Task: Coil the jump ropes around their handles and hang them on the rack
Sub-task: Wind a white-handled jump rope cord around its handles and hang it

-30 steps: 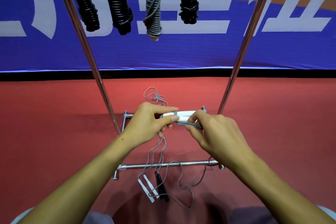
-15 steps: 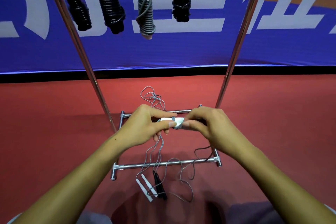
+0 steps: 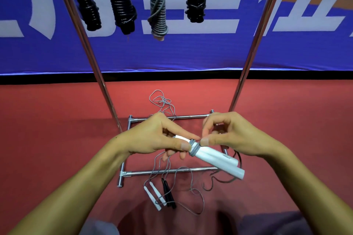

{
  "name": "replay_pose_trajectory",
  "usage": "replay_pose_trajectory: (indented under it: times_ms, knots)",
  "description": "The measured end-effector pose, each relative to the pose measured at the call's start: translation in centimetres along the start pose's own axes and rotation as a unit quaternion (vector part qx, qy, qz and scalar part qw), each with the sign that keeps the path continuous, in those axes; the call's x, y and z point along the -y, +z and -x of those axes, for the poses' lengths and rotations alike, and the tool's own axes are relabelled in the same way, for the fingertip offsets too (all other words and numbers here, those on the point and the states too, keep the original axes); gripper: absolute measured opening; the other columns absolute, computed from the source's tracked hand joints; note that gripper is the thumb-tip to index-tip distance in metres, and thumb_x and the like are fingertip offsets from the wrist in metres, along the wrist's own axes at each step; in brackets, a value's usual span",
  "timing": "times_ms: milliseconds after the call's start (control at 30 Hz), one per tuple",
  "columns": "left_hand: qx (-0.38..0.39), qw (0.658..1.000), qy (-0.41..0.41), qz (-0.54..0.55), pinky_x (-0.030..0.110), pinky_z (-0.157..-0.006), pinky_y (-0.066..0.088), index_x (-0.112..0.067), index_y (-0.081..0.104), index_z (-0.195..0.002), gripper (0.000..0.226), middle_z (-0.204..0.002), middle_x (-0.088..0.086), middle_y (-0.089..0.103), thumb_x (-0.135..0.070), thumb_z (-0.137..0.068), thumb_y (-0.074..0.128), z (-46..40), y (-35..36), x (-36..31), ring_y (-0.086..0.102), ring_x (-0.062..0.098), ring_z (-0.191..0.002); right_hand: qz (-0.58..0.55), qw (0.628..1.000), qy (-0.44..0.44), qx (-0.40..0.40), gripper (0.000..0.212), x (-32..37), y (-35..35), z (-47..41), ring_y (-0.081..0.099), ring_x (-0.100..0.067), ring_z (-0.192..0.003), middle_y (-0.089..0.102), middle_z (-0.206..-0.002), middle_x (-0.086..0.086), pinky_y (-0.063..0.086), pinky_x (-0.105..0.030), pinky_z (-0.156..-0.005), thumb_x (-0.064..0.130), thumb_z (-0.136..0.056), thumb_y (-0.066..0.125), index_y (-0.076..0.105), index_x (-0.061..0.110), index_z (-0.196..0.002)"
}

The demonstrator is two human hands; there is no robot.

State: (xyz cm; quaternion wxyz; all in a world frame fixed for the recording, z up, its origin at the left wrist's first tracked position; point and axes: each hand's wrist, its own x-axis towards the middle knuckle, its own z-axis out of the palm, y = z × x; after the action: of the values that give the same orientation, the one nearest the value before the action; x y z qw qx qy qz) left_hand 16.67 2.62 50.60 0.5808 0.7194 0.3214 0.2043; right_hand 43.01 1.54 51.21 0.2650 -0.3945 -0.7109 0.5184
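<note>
Hands mid-coil on white handles.

Nearest me, below my hands, spare white handles and black handles lie on the floor amid loose grey cord. My left hand grips one end of the paired handles; my right hand pinches the cord coil wound round them just beside the left thumb. Beyond both hands the rack rises, with three black coiled ropes and one grey rope hanging.

Red floor. Blue banner behind, large white lettering, orange band on top; black strip at its foot.
</note>
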Motion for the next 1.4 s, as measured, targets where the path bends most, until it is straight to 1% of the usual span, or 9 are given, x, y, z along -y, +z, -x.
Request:
replay_pose_trajectory:
  times_ms: [167,300,433,500,633,767,933,1200,1400]
  knots:
    - [-0.029,0.997,0.044,0.052,0.029,-0.053,0.055,-0.006,0.076,-0.125,0.033,-0.083,0.02,0.078,-0.003,-0.092,0.075,0.2,0.3,-0.4,0.052,0.018,-0.052,-0.114,0.993,0.035,-0.015,0.019,-0.4,0.2,0.1,0.049,-0.008,-0.052,0.063,-0.063,-0.003,0.039,-0.019,-0.051,0.023,-0.083,0.085,0.072,0.013,-0.073]
    - [-0.035,0.992,0.076,0.097,0.028,-0.052,0.055,-0.01,0.076,-0.123,0.032,-0.084,0.022,0.078,-0.005,-0.092,0.075,0.1,0.9,-0.6,0.054,0.015,-0.052,-0.17,0.984,0.054,0.022,0.041,-0.9,0.7,0.0,0.05,-0.012,-0.049,0.059,-0.069,-0.014,0.041,-0.02,-0.045,0.058,-0.066,0.091,0.07,0.022,-0.066]
    - [-0.074,0.981,0.106,0.147,0.03,-0.049,0.052,-0.01,0.074,-0.127,0.034,-0.082,0.023,0.075,-0.012,-0.093,0.072,0.0,1.4,-0.2,0.05,0.017,-0.055,-0.357,0.93,0.089,-0.014,0.028,-1.0,2.8,-1.0,0.042,-0.02,-0.052,0.053,-0.09,-0.031,0.042,-0.021,-0.038,0.022,-0.083,0.071,0.063,-0.002,-0.096]
    - [-0.105,0.973,0.107,0.175,0.029,-0.048,0.05,-0.012,0.075,-0.126,0.037,-0.08,0.032,0.069,-0.017,-0.09,0.073,-0.3,1.6,0.0,0.049,0.018,-0.055,-0.409,0.909,0.051,-0.062,0.006,-0.6,4.2,-1.5,0.033,-0.014,-0.047,0.046,-0.088,-0.03,0.037,-0.018,-0.037,0.009,-0.099,0.052,0.055,0.008,-0.095]
    - [-0.162,0.961,0.104,0.197,0.029,-0.047,0.049,-0.019,0.079,-0.122,0.036,-0.076,0.048,0.051,-0.024,-0.086,0.078,-0.8,1.9,0.4,0.046,0.019,-0.055,-0.402,0.898,-0.001,-0.182,0.015,-0.7,6.5,-1.9,0.031,-0.008,-0.042,0.054,-0.068,-0.018,0.03,-0.018,-0.038,0.009,-0.109,0.044,0.054,0.011,-0.098]
    - [-0.237,0.947,0.1,0.19,0.028,-0.048,0.049,-0.02,0.08,-0.12,0.034,-0.068,0.02,0.057,-0.027,-0.086,0.083,-1.2,1.5,0.8,0.048,0.019,-0.056,-0.375,0.901,-0.03,-0.216,0.012,-0.8,7.1,-2.4,0.034,-0.014,-0.048,0.062,-0.083,-0.018,0.021,-0.027,-0.044,-0.001,-0.102,0.049,0.058,-0.002,-0.11]
    - [-0.275,0.946,0.092,0.143,0.03,-0.049,0.049,-0.015,0.078,-0.124,0.036,-0.065,0.016,0.059,-0.027,-0.09,0.077,-1.2,1.0,1.0,0.048,0.024,-0.054,-0.344,0.909,-0.029,-0.232,0.023,-0.5,7.6,-2.1,0.028,-0.017,-0.053,0.07,-0.092,-0.017,0.019,-0.032,-0.049,0.027,-0.097,0.07,0.07,0.004,-0.1]
    - [-0.314,0.943,0.075,0.082,0.031,-0.048,0.051,-0.02,0.078,-0.119,0.033,-0.056,0.005,0.062,-0.028,-0.087,0.075,-1.8,2.7,1.2,0.049,0.019,-0.046,-0.357,0.888,0.03,-0.289,0.05,-0.9,9.7,-2.6,0.019,-0.012,-0.049,0.036,-0.075,-0.013,0.013,-0.027,-0.046,0.05,-0.089,0.067,0.067,0.0,-0.087]
    - [-0.294,0.948,0.092,0.076,0.03,-0.049,0.053,-0.02,0.075,-0.125,0.032,-0.069,0.006,0.072,-0.01,-0.095,0.072,-2.0,2.7,1.1,0.052,0.02,-0.048,-0.353,0.89,0.022,-0.287,0.037,-0.3,8.8,-2.4,0.018,-0.011,-0.05,0.038,-0.08,-0.017,0.014,-0.026,-0.045,0.035,-0.096,0.065,0.069,0.018,-0.064]
